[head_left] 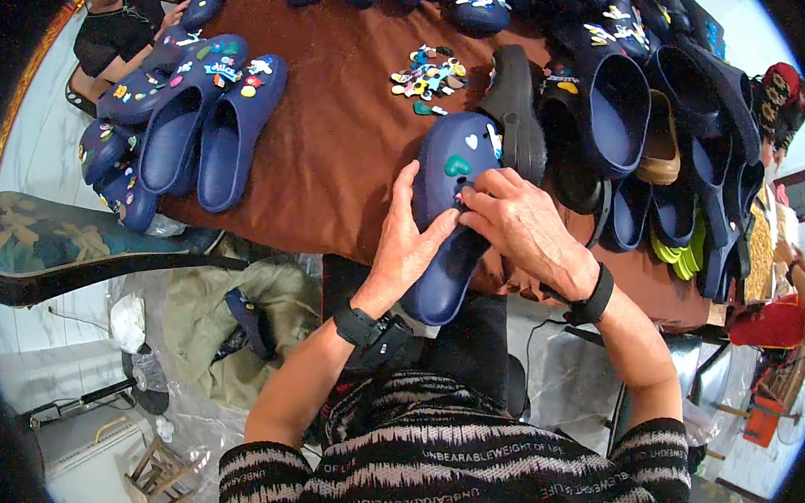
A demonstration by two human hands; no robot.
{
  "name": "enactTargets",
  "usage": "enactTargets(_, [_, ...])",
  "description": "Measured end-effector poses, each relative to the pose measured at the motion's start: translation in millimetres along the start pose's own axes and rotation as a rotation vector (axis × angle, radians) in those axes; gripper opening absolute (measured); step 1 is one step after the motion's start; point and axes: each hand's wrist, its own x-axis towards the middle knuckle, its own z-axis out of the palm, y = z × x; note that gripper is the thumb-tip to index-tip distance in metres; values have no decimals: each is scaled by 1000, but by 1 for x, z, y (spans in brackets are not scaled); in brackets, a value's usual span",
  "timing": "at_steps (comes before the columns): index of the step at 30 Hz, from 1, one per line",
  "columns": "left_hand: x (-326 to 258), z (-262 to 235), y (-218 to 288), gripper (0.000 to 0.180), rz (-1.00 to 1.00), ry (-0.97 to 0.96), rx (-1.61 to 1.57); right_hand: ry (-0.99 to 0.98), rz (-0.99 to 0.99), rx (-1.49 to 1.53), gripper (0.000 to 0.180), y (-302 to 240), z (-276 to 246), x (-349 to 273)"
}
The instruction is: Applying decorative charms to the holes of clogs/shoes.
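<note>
A navy blue clog point(437, 282) lies at the table's near edge, its toe pointing away from me. My left hand point(407, 251) grips it along the left side, with the thumb across the upper near the opening. The fingers of my right hand point(530, 230) are pinched together at the upper's holes, on a small pink charm point(459, 196) that they partly hide. A green charm point(457, 165) and a white heart charm point(471, 141) sit on the toe, and more white pieces show at its right side. Beyond the toe is a loose heap of colourful charms point(430, 76).
Brown cloth point(322, 146) covers the table. Several decorated navy clogs point(243, 132) stand at the left; many more clogs point(620, 114) crowd the right and far edge. A black clog point(513, 106) is close by my right hand. Other people point(117, 34) are at the far left and right.
</note>
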Motion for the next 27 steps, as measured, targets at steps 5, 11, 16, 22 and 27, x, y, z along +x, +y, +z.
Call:
enactTargets(5, [-3,3,-3,79,64,78,101,30,-34,-33,30,5,21,-9])
enactTargets(11, [-5,5,-1,78,2,101,66,99,-78,-46,33,9,43,-10])
enactTargets(16, [-8,8,-1,79,-70,98,-170,271,102,320,21,22,32,-15])
enactTargets(22, [-6,13,21,79,-153,-11,-136,328,598,849,17,18,19,-27])
enactTargets(27, [-4,19,-2,77,-120,-111,-127,365,606,954,19,25,24,-35])
